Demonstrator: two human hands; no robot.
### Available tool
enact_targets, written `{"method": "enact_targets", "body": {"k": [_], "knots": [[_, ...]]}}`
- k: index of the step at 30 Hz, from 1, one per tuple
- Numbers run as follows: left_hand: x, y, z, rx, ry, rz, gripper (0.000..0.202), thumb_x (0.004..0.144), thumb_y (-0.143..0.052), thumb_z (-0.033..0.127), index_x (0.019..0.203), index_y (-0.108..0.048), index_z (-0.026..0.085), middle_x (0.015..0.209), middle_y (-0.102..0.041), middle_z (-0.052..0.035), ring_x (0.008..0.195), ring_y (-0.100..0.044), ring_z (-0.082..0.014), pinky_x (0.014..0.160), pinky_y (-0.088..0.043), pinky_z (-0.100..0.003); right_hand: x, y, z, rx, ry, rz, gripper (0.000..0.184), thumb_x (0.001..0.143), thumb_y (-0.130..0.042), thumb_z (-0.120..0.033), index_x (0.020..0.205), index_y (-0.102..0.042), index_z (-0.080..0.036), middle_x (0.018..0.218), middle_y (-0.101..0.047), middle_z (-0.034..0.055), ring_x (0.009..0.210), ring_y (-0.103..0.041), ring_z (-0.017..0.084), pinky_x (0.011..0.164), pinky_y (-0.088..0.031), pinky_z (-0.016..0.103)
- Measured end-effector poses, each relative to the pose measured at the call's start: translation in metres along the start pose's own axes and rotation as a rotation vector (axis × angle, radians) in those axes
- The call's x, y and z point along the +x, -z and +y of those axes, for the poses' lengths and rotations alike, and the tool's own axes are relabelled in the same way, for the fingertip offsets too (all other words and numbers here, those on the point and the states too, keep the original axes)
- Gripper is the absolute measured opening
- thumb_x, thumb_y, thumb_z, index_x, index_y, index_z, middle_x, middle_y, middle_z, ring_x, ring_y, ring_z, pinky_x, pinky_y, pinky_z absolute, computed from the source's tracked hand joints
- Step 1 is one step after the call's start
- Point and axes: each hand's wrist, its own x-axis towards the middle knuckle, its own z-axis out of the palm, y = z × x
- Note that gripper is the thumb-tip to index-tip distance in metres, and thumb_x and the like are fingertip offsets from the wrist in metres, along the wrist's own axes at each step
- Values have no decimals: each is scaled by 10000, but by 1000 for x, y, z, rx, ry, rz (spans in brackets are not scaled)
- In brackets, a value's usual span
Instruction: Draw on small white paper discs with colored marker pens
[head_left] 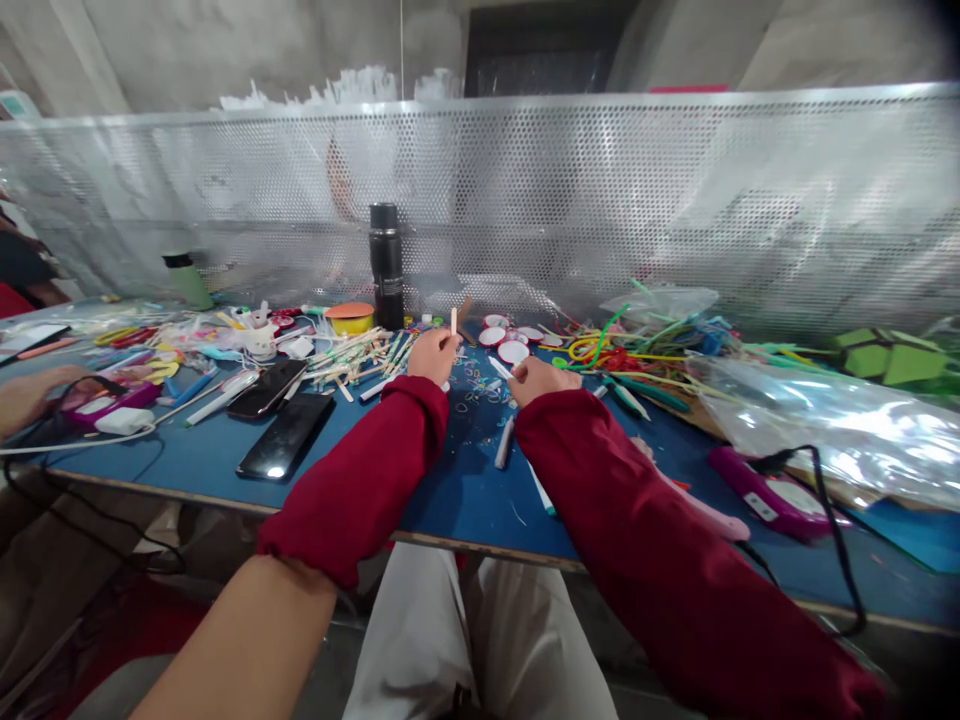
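Observation:
My left hand [433, 356] is closed over the middle of the blue table, pinching a small pale wooden craft stick [454, 320] that stands upright from the fingertips. To its right, my right hand [546, 380] is closed too, with a slim white pen-like stick [500, 368] pointing out toward the left. Just behind the right hand lie several round white discs with red rims [514, 352]. Small coloured rubber bands [472, 378] are scattered between the hands. A white marker [505, 443] lies on the table below them.
A black bottle [387, 270] stands at the back. Two phones [286, 437] and a pile of craft sticks [360, 355] lie left. Right are clear plastic bags [840, 420], a pink glue gun [705, 510] and a purple corded device [772, 495]. Another person's hand [37, 398] is far left.

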Motion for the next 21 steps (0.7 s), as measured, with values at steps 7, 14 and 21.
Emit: {"method": "enact_targets", "body": {"k": [7,14,21], "knots": [[-2,-2,-5,15,-1,-41,300,982,-543,317,888,-789,174,821,-720,-66,801,-621,-199,750,-443,-304,-13,4,3,-50,23,-49,160,837,-642,-328,930,-750,-255,968,-793,87,993,-703,309,952,-401,480],[-5,-10,-8,-44,4,-95,238,967,-579,308,871,-749,170,807,-719,-41,744,-597,-171,706,-415,-290,-11,13,4,30,-10,2,236,905,-600,-410,960,-767,-252,978,-790,100,988,-700,300,892,-420,433],[-8,-12,-6,-73,37,-142,229,934,-597,270,732,-646,173,727,-662,-13,703,-557,-153,706,-406,-279,-9,12,5,112,-29,84,232,938,-559,-365,980,-746,-235,983,-786,80,935,-681,255,843,-384,378]]}}
